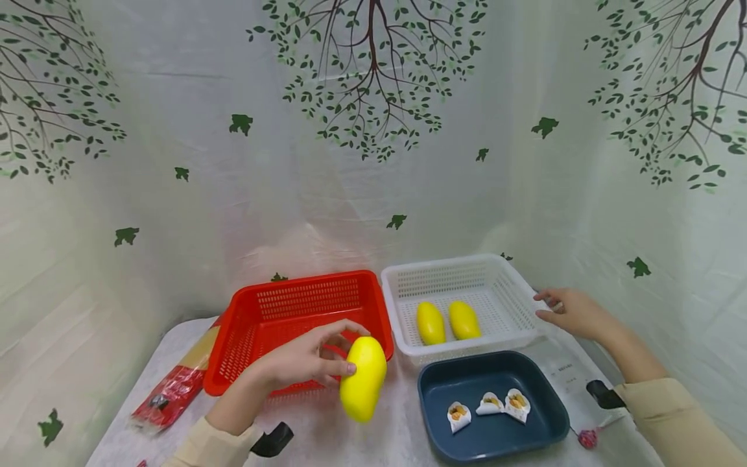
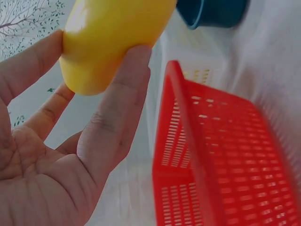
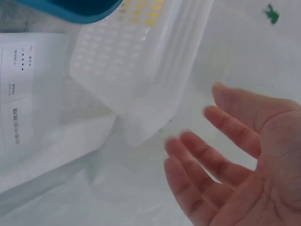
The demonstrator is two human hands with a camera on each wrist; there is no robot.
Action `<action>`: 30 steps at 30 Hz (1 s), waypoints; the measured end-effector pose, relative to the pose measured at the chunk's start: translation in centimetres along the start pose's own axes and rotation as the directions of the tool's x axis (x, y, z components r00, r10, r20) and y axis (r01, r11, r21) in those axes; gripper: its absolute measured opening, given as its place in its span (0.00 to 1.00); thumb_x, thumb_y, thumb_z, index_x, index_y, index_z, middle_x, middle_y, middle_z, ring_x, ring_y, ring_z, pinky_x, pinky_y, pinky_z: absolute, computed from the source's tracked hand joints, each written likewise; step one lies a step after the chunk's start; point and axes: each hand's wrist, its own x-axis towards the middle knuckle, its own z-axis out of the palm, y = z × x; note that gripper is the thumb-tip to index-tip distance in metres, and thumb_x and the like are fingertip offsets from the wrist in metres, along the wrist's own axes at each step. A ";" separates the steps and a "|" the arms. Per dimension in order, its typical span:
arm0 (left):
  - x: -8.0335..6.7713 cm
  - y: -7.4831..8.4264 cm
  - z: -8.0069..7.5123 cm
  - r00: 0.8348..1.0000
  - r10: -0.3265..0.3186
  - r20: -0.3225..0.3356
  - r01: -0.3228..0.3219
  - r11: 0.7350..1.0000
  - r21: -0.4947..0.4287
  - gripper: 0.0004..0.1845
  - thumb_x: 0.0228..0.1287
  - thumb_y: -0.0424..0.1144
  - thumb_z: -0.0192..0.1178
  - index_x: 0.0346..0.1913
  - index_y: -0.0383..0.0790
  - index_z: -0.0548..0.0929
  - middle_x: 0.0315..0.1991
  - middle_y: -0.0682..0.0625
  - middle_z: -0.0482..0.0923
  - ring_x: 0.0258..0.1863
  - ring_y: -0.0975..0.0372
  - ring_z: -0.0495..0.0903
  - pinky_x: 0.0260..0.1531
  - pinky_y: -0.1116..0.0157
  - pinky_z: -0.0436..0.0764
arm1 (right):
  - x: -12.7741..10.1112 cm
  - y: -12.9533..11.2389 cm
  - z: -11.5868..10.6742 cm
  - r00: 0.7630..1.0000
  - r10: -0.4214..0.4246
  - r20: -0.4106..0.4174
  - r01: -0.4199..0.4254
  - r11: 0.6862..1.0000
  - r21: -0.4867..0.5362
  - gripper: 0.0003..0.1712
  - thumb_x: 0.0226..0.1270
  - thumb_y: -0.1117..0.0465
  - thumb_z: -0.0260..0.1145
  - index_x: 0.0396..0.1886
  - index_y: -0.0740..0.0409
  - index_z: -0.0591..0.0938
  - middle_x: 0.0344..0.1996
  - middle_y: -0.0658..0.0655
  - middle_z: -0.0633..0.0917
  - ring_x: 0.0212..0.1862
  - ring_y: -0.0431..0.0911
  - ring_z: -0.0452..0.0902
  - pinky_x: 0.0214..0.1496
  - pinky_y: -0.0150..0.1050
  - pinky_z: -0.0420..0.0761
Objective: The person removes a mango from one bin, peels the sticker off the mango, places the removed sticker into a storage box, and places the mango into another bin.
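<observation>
My left hand [image 1: 309, 360] grips a yellow mango-shaped fruit [image 1: 363, 378] by its upper end, holding it in the air in front of the red basket [image 1: 265, 319]. In the left wrist view the fingers [image 2: 120, 103] curl round the yellow fruit [image 2: 113, 37], with the red basket [image 2: 225, 155] beside it. Two more yellow fruits [image 1: 447, 322] lie in the white basket [image 1: 508, 282]. My right hand [image 1: 569, 311] hovers with relaxed fingers just right of the white basket, holding nothing. The right wrist view shows its fingers [image 3: 211, 155] spread near the white basket [image 3: 141, 70].
A dark blue tray [image 1: 548, 415] at the front holds three small paper-wrapped snacks [image 1: 489, 407]. A red packet [image 1: 175, 389] lies left of the red basket. A white sheet with print [image 1: 563, 373] lies right of the tray. A leaf-patterned curtain surrounds the table.
</observation>
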 end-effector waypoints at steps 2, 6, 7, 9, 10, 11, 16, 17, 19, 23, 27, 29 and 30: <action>0.7 0.4 -0.3 1.000 -0.007 -0.014 0.007 1.000 -0.023 0.31 0.67 0.46 0.75 0.70 0.56 0.76 0.64 0.42 0.76 0.57 0.48 0.82 0.51 0.49 0.92 | 0.6 0.7 0.1 1.000 0.008 -0.024 -0.008 1.000 -0.017 0.26 0.76 0.61 0.69 0.66 0.74 0.78 0.55 0.81 0.84 0.52 0.74 0.84 0.48 0.64 0.89; 1.9 0.7 -0.7 1.000 -0.011 -0.021 0.010 0.999 -0.047 0.31 0.68 0.45 0.75 0.71 0.55 0.75 0.65 0.40 0.75 0.59 0.47 0.82 0.51 0.51 0.92 | 1.7 2.2 0.7 0.999 0.018 -0.036 -0.018 1.000 -0.019 0.29 0.77 0.65 0.65 0.70 0.77 0.73 0.59 0.86 0.79 0.58 0.80 0.79 0.53 0.71 0.85; 2.1 0.8 -0.8 1.000 -0.010 -0.021 0.009 0.999 -0.051 0.31 0.68 0.45 0.75 0.71 0.54 0.75 0.65 0.40 0.74 0.59 0.47 0.82 0.51 0.51 0.92 | 1.9 2.5 0.8 0.999 0.022 -0.032 -0.023 1.000 -0.010 0.29 0.77 0.66 0.64 0.71 0.78 0.72 0.59 0.87 0.79 0.58 0.81 0.79 0.53 0.72 0.85; 2.7 0.9 -0.9 1.000 -0.009 -0.023 0.007 0.998 -0.055 0.31 0.69 0.44 0.74 0.71 0.54 0.75 0.65 0.40 0.74 0.59 0.47 0.81 0.52 0.50 0.92 | 2.3 3.0 1.0 0.999 0.040 -0.014 -0.040 0.999 0.018 0.30 0.77 0.68 0.61 0.72 0.80 0.69 0.58 0.88 0.79 0.57 0.81 0.79 0.51 0.70 0.85; 3.0 0.9 -1.0 1.000 -0.007 -0.024 0.006 0.998 -0.059 0.31 0.69 0.44 0.74 0.72 0.53 0.75 0.65 0.39 0.74 0.59 0.47 0.81 0.52 0.50 0.92 | 2.4 3.3 1.1 0.999 0.051 -0.005 -0.051 0.998 0.032 0.30 0.77 0.68 0.59 0.73 0.80 0.68 0.57 0.88 0.79 0.57 0.80 0.80 0.51 0.69 0.86; 3.3 1.0 -1.1 1.000 -0.007 -0.025 0.006 0.998 -0.066 0.31 0.70 0.43 0.73 0.72 0.53 0.75 0.66 0.39 0.74 0.60 0.47 0.81 0.52 0.49 0.92 | 2.5 3.5 1.2 0.998 0.062 0.007 -0.063 0.997 0.050 0.31 0.76 0.69 0.58 0.73 0.80 0.66 0.56 0.87 0.80 0.55 0.78 0.82 0.49 0.67 0.87; 4.8 1.4 -1.5 0.999 -0.013 -0.045 0.009 0.996 -0.089 0.30 0.71 0.41 0.72 0.72 0.52 0.75 0.67 0.38 0.73 0.63 0.46 0.78 0.52 0.48 0.92 | 2.9 4.3 1.6 0.992 0.109 0.062 -0.116 0.985 0.130 0.32 0.75 0.70 0.54 0.75 0.81 0.62 0.48 0.82 0.84 0.43 0.62 0.86 0.39 0.50 0.89; 5.1 1.5 -1.6 0.999 -0.012 -0.046 0.008 0.996 -0.094 0.30 0.71 0.41 0.72 0.72 0.52 0.75 0.67 0.38 0.73 0.63 0.46 0.77 0.53 0.48 0.92 | 3.0 4.4 1.8 0.991 0.113 0.069 -0.122 0.983 0.140 0.33 0.75 0.70 0.53 0.75 0.81 0.62 0.47 0.80 0.84 0.41 0.59 0.85 0.37 0.48 0.87; 5.7 1.8 -1.8 0.999 -0.012 -0.048 0.007 0.995 -0.103 0.29 0.71 0.40 0.72 0.72 0.52 0.75 0.67 0.38 0.73 0.63 0.46 0.77 0.53 0.48 0.92 | 3.1 4.6 2.1 0.990 0.120 0.071 -0.129 0.980 0.148 0.33 0.74 0.71 0.54 0.75 0.82 0.62 0.44 0.77 0.84 0.39 0.55 0.83 0.35 0.44 0.85; 6.9 2.5 -2.1 0.999 -0.008 -0.042 0.004 0.994 -0.109 0.30 0.72 0.40 0.71 0.72 0.53 0.74 0.67 0.38 0.73 0.62 0.46 0.79 0.53 0.49 0.92 | 3.2 4.9 2.6 0.992 0.110 0.069 -0.119 0.980 0.158 0.33 0.73 0.71 0.55 0.74 0.83 0.63 0.44 0.76 0.83 0.38 0.53 0.79 0.34 0.42 0.82; 8.3 3.7 -2.3 0.999 -0.010 -0.049 0.005 0.993 -0.114 0.30 0.72 0.40 0.71 0.73 0.53 0.74 0.66 0.39 0.74 0.61 0.46 0.81 0.53 0.49 0.92 | 3.3 5.1 2.9 0.992 0.105 0.072 -0.116 0.979 0.169 0.32 0.75 0.70 0.56 0.74 0.82 0.65 0.46 0.77 0.82 0.39 0.53 0.78 0.34 0.41 0.81; 9.0 4.3 -2.3 0.999 -0.007 -0.053 0.001 0.994 -0.113 0.29 0.72 0.40 0.71 0.72 0.53 0.74 0.65 0.39 0.75 0.59 0.47 0.82 0.52 0.49 0.92 | 3.4 5.1 2.9 0.991 0.109 0.077 -0.122 0.976 0.179 0.32 0.76 0.69 0.56 0.75 0.82 0.65 0.48 0.79 0.81 0.39 0.54 0.79 0.35 0.42 0.83; 9.4 4.6 -2.3 0.999 -0.004 -0.050 -0.001 0.994 -0.113 0.28 0.73 0.40 0.70 0.72 0.52 0.74 0.64 0.38 0.75 0.58 0.47 0.83 0.52 0.49 0.92 | 3.4 5.1 2.9 0.990 0.114 0.081 -0.127 0.975 0.182 0.32 0.77 0.69 0.56 0.75 0.81 0.65 0.49 0.81 0.81 0.40 0.54 0.79 0.36 0.42 0.84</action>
